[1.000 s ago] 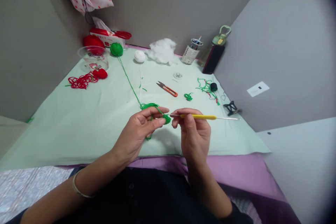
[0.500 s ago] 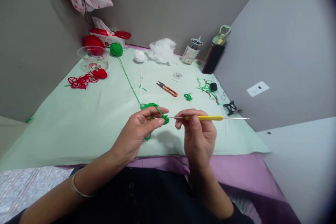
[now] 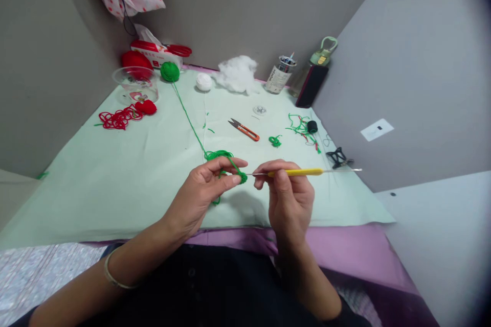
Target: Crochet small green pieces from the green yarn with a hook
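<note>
My left hand (image 3: 205,184) pinches a small green crochet piece (image 3: 243,178) between thumb and fingers, with green yarn looped over the index finger. In my right hand (image 3: 290,194) is a crochet hook with a yellow handle (image 3: 303,172), gripped like a pencil. Its thin metal tip points left and meets the crochet piece; the tip's very end is hidden in the stitches. Loose green yarn (image 3: 218,154) lies in loops just beyond my left hand. From there a strand runs back to a green yarn ball (image 3: 170,71).
Orange thread snips (image 3: 244,130) and a small green crocheted bit (image 3: 275,140) lie beyond my hands. Yarn scraps (image 3: 303,127) are at right. A red yarn tangle (image 3: 117,118), plastic tub (image 3: 136,87), white stuffing (image 3: 238,74), pen jar (image 3: 280,75) and phone (image 3: 312,86) stand farther back.
My right hand and the hook have shifted slightly left, toward the crochet piece. My left hand stays almost in place, still pinching the piece.
</note>
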The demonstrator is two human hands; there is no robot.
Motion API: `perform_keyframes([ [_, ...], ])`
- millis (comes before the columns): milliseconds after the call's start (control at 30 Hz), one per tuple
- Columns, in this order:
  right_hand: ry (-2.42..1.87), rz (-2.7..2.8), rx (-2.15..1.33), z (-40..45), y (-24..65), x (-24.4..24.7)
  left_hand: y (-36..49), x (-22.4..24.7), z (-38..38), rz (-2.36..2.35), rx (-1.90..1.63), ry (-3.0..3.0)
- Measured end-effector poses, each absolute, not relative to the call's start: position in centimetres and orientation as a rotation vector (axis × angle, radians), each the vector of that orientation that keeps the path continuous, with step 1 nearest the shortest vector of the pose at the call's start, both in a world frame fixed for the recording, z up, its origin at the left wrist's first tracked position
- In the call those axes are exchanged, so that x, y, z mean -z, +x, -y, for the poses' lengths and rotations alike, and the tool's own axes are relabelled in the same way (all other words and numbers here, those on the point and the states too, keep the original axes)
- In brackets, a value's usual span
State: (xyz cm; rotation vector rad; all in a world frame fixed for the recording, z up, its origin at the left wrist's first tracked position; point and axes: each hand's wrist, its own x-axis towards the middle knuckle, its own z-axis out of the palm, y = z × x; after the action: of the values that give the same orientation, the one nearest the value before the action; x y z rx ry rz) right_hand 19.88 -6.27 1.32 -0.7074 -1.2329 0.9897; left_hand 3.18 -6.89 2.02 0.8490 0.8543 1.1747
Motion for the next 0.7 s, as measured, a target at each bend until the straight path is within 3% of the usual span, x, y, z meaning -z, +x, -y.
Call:
perform_keyframes([
  [700,-0.757,1.310,-0.883,6.5,19.9,-1.2,2.9,-1.0,7.0,-0.917,-1.193,1.036],
])
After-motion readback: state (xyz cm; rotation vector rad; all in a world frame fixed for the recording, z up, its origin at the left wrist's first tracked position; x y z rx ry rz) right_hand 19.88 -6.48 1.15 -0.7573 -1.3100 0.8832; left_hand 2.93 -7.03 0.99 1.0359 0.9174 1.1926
